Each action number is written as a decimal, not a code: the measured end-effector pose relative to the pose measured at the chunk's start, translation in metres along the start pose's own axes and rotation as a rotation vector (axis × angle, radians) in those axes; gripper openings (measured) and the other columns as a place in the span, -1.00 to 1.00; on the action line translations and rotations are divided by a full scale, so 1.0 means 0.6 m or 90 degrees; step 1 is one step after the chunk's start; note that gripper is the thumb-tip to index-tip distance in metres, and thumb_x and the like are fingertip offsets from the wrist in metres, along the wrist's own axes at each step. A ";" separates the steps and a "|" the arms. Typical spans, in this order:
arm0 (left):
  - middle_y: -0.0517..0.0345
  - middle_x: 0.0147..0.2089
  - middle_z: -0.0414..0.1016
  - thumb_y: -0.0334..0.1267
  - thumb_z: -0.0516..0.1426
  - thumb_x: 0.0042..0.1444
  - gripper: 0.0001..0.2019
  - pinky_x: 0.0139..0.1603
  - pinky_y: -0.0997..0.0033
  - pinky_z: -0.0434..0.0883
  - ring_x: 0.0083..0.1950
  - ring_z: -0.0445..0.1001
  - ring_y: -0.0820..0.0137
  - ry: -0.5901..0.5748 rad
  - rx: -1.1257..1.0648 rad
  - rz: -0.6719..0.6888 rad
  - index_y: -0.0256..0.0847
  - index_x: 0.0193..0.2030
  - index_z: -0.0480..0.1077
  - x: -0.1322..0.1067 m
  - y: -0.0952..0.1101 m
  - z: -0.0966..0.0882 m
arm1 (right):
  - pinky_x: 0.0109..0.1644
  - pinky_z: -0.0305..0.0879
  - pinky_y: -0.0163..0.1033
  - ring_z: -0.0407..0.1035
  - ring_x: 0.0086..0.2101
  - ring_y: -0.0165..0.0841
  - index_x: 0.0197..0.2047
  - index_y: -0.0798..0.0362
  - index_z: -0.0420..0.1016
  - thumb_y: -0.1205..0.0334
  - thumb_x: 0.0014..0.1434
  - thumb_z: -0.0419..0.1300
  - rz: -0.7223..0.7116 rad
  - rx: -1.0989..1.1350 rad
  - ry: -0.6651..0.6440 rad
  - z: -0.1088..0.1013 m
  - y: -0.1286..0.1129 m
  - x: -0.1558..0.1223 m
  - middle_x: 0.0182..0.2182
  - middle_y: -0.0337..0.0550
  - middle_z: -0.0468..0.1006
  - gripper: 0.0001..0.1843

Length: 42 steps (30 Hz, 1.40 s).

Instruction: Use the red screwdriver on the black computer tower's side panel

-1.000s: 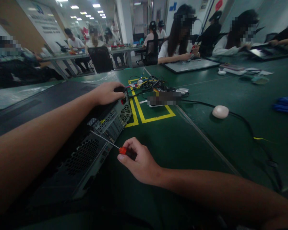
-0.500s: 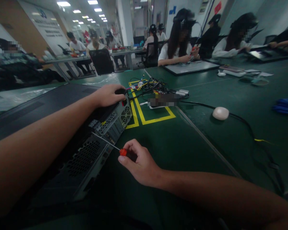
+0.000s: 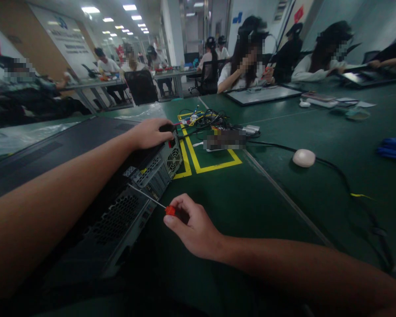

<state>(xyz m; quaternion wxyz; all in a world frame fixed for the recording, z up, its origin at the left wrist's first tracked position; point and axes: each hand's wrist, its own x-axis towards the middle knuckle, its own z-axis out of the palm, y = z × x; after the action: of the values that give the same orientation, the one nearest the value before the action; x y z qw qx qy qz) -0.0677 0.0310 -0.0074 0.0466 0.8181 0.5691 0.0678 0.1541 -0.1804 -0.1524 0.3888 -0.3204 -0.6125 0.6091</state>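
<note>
A black desktop computer case lies at the left, its grey rear panel with fan grille and slots facing right. My left hand is closed over the far rear corner of the case, thumb and fingers around the edge. In my right hand is a screwdriver, held by its red and black handle between thumb and fingers. The thin metal shaft points up and left to the rear panel, its tip at the edge near the perforated grille. Whether the tip sits in a screw is too small to tell.
Beyond the case lies a tangle of cables beside yellow tape marks on the green table. A white rounded case sits at the right by a black cable. Across the table, co-workers sit by flat panels.
My hands, the screwdriver and the case keep nearly the same places; the view has shifted slightly. Across the table, a co-worker has raised one hand toward their face.
</note>
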 end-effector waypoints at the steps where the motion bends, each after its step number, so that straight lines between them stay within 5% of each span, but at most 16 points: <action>1: -0.21 0.68 0.72 0.20 0.12 0.33 -0.11 0.77 -0.14 0.48 0.67 0.65 -0.19 0.000 0.001 0.000 -0.18 0.68 0.62 0.000 0.001 0.000 | -0.10 0.36 -0.16 0.43 -0.25 -0.31 0.01 -0.08 0.51 -0.04 0.49 0.60 -0.002 0.000 0.001 0.000 0.000 0.000 -0.23 -0.34 0.55 -0.61; 14: -0.17 0.62 0.77 0.17 0.16 0.32 -0.17 0.72 -0.21 0.53 0.62 0.68 -0.23 0.009 -0.008 0.004 -0.08 0.63 0.68 0.002 -0.003 0.001 | -0.30 0.40 -0.21 0.45 -0.32 -0.28 0.01 -0.05 0.65 -0.15 0.75 0.32 -0.015 -0.035 -0.012 -0.002 0.012 -0.004 -0.28 -0.25 0.48 -0.64; 20: -0.17 0.66 0.73 0.18 0.14 0.32 -0.15 0.74 -0.16 0.52 0.65 0.65 -0.22 0.004 -0.004 0.007 -0.13 0.65 0.66 0.002 -0.001 0.000 | -0.13 0.43 -0.19 0.47 -0.24 -0.30 0.08 -0.09 0.53 0.02 0.47 0.60 -0.005 -0.032 -0.001 -0.004 -0.001 -0.004 -0.20 -0.34 0.59 -0.63; 25: -0.23 0.65 0.73 0.17 0.15 0.30 -0.12 0.75 -0.16 0.50 0.65 0.65 -0.23 0.007 -0.005 -0.001 -0.18 0.65 0.65 -0.001 0.004 -0.001 | -0.13 0.36 -0.19 0.41 -0.26 -0.32 -0.03 -0.10 0.47 0.16 0.44 0.56 -0.006 -0.044 0.012 -0.001 0.001 -0.001 -0.25 -0.39 0.50 -0.69; 42: -0.09 0.63 0.76 0.21 0.16 0.30 -0.16 0.73 -0.10 0.53 0.64 0.66 -0.18 0.006 0.000 -0.009 -0.04 0.63 0.67 -0.001 0.001 -0.002 | -0.09 0.39 -0.17 0.43 -0.22 -0.29 0.00 -0.09 0.50 -0.05 0.45 0.65 0.017 -0.003 -0.004 -0.002 -0.003 -0.002 -0.22 -0.35 0.53 -0.56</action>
<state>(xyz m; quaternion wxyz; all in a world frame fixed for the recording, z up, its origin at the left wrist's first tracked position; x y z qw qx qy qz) -0.0673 0.0304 -0.0060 0.0444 0.8139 0.5750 0.0712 0.1557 -0.1812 -0.1505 0.3779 -0.3280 -0.6107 0.6137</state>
